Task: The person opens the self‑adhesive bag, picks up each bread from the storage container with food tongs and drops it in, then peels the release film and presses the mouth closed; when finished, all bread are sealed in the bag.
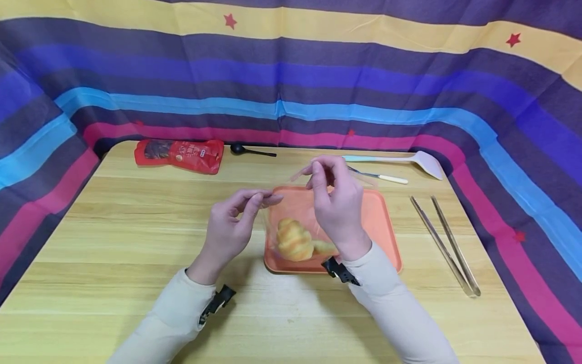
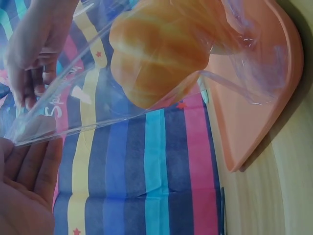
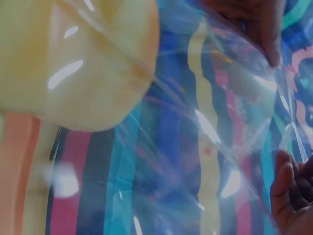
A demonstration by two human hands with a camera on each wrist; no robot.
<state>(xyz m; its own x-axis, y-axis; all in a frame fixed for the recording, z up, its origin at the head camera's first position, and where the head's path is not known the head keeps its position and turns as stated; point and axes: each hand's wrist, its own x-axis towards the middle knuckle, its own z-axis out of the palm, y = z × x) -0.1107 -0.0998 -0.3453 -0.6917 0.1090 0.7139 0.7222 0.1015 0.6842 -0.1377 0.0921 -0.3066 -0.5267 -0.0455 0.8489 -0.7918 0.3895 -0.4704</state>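
Clear plastic film, which looks like a bag [image 2: 93, 110] [image 3: 210, 122], stretches between the two hands. My left hand [image 1: 229, 225] [image 2: 32, 181] pinches one side of it between thumb and fingers. The other side is pinched by my right hand [image 1: 338, 207] [image 3: 293, 196], a little higher and farther right in the head view. A golden croissant-shaped bread [image 1: 293, 240] [image 2: 156, 54] shows through the film, over the orange-pink tray [image 1: 391, 232] [image 2: 293, 63]. Beside it lies a smaller pale piece [image 1: 324, 247], partly hidden by my right wrist. Whether the bread is inside the film, I cannot tell.
Metal tongs [image 1: 447, 242] lie right of the tray. Behind it are a spatula [image 1: 427, 162] and a white-handled utensil [image 1: 393, 179]. A red packet [image 1: 195, 155] and black spoon [image 1: 238, 149] sit at the back left. A striped curtain [image 1: 282, 71] surrounds the wooden table [image 1: 113, 242].
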